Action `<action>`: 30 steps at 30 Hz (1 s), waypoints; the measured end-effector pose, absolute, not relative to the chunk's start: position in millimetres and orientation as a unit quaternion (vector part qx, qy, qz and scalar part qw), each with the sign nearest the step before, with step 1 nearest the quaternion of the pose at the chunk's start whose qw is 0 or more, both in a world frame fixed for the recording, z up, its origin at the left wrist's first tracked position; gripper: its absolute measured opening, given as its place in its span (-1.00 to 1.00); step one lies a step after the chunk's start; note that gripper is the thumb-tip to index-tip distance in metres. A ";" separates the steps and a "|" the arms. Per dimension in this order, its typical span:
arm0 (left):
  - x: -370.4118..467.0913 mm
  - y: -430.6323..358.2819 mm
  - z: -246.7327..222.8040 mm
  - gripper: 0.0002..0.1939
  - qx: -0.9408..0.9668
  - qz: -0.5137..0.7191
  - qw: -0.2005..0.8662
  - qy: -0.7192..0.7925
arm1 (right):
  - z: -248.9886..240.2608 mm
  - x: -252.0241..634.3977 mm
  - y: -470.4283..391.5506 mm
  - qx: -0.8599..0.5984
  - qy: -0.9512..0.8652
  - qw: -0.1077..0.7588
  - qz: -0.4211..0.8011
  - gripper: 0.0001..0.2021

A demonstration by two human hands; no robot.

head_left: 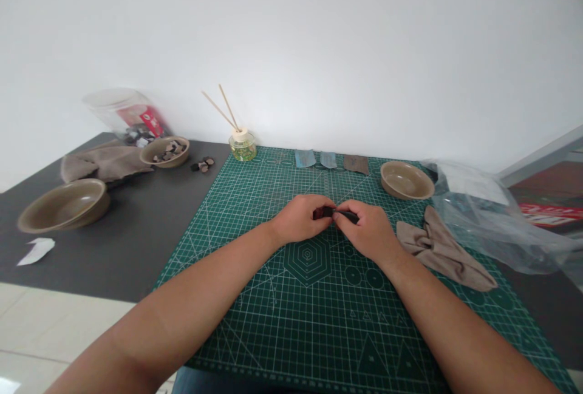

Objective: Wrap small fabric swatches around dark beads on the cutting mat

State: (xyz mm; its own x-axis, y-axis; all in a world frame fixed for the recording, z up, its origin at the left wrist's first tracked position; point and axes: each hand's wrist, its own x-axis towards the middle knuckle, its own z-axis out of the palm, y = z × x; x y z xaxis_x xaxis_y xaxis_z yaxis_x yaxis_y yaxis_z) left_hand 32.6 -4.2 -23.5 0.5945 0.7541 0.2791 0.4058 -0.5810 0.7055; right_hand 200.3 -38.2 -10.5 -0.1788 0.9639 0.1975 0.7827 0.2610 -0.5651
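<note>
Over the middle of the green cutting mat, my two hands meet at the fingertips. My left hand pinches a small dark, black-and-reddish piece. A slim black object is gripped by my right hand, its end close to the piece in the left. Fingers cover most of both, so their kind and whether they are joined cannot be made out. Just right of my right hand lies a crumpled brown cloth. Three small fabric swatches, including a blue one and a brown one, lie beyond my hands.
A brown bowl and a clear plastic bag are at the right. A reed diffuser stands by the wall. Leftward are a bowl of dark pieces, another bowl, a cloth, and a tipped clear jar.
</note>
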 end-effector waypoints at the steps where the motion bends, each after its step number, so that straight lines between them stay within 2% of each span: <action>1: 32.7 -4.3 -23.3 -0.78 0.839 0.289 0.303 0.348 | -10.6 200.4 -38.1 -0.584 -0.748 0.265 0.170 -0.86; 11: 33.7 -3.9 -24.2 -0.81 0.821 0.286 0.321 0.376 | -9.8 199.6 -38.3 -0.581 -0.748 0.269 0.173 -0.87; 30: 32.9 -5.3 -23.9 -0.69 0.823 0.310 0.316 0.357 | -11.7 200.4 -37.7 -0.582 -0.748 0.275 0.166 -0.86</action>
